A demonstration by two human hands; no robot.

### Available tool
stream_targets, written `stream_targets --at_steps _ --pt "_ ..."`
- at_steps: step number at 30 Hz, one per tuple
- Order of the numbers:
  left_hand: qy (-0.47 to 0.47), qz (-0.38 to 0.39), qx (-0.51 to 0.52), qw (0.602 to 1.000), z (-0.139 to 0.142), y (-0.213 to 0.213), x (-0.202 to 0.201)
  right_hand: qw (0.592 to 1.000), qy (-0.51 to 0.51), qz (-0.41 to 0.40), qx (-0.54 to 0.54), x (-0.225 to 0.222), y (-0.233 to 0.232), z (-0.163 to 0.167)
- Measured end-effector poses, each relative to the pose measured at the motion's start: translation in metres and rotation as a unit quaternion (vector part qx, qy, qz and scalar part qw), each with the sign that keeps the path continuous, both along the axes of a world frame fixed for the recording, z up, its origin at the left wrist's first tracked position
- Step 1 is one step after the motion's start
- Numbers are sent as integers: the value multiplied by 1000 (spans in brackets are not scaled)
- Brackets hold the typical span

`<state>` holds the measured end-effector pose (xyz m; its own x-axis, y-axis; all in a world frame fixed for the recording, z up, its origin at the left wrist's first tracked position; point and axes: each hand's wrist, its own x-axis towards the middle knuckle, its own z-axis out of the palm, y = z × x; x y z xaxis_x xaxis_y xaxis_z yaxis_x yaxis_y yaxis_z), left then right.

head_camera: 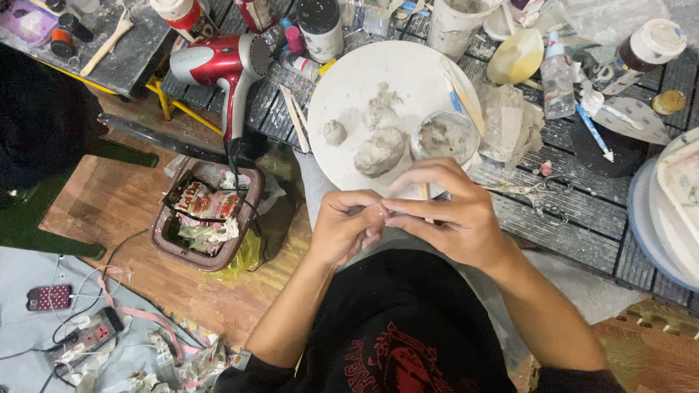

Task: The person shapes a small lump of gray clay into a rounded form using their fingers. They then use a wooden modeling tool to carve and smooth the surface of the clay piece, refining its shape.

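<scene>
Both hands, left hand (348,227) and right hand (445,218), are pinching in a closed grip what's probably a tiny grey clay bit, mostly hidden. Bigger grey clay lump (378,151) and small ball (334,132) are sitting unshaped on the round white board (408,73), so lots left.

Dark slatted desk (582,233) lying just beyond the left grip (348,225) and right grip (451,218), bearing a round white board (393,73) straight ahead, scissors (535,195) sitting to the right, red hair dryer (226,69) resting to the left.
</scene>
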<state>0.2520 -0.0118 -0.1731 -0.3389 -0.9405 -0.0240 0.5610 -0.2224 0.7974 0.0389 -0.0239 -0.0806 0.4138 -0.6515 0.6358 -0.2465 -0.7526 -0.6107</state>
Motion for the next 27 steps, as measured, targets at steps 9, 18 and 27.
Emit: stream_targets --at_steps 9,18,27 --pt "-145 -19 -106 984 48 -4 -27 997 -67 -14 44 -39 -1 -7" --pt "-139 -33 -67 988 60 3 -50 994 -102 -39 13 -56 13 -26" --pt "-171 -43 -40 984 63 8 -64 986 -155 -17 51 -68 19 -32"
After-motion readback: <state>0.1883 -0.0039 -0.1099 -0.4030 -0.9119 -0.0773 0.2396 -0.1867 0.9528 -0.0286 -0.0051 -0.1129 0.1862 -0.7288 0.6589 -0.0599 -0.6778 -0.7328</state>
